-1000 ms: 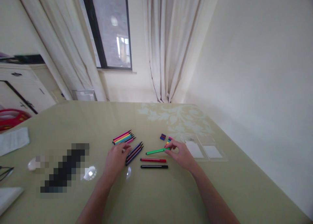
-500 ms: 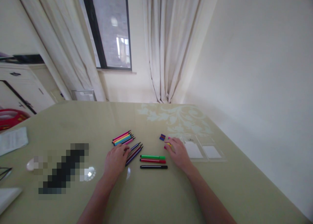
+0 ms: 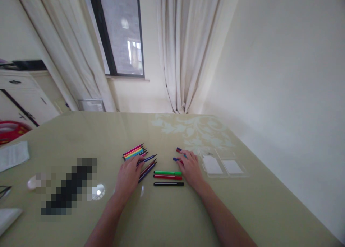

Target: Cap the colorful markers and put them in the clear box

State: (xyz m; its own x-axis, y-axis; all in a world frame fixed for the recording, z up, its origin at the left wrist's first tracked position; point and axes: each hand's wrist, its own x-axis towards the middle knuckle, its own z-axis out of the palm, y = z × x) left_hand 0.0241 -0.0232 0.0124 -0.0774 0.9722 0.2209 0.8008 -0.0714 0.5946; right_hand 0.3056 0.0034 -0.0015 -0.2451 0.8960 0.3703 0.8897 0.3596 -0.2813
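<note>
My left hand (image 3: 128,173) is closed around an uncapped dark blue marker (image 3: 149,158), whose tip points right. Just beyond it lie several uncapped markers (image 3: 134,152) in pink, orange, yellow and blue. Two more dark uncapped markers (image 3: 148,171) rest by its fingers. My right hand (image 3: 192,168) pinches a small blue marker cap (image 3: 175,159) between thumb and finger. More caps (image 3: 179,149) lie under and beside its fingers, partly hidden. Between the hands are three capped markers: green (image 3: 167,173), red (image 3: 167,177) and black (image 3: 168,184).
A clear plastic case (image 3: 226,167) with white inserts lies to the right. On the left are a folded cloth or paper (image 3: 14,155), a blurred-out dark object (image 3: 68,187) and a white object's corner (image 3: 9,218). The glossy table (image 3: 167,218) ends near the curtains (image 3: 179,53).
My left hand has raised the blue marker from beside the dark ones. My right hand has shifted slightly left among the caps and now has a blue cap at its fingertips.
</note>
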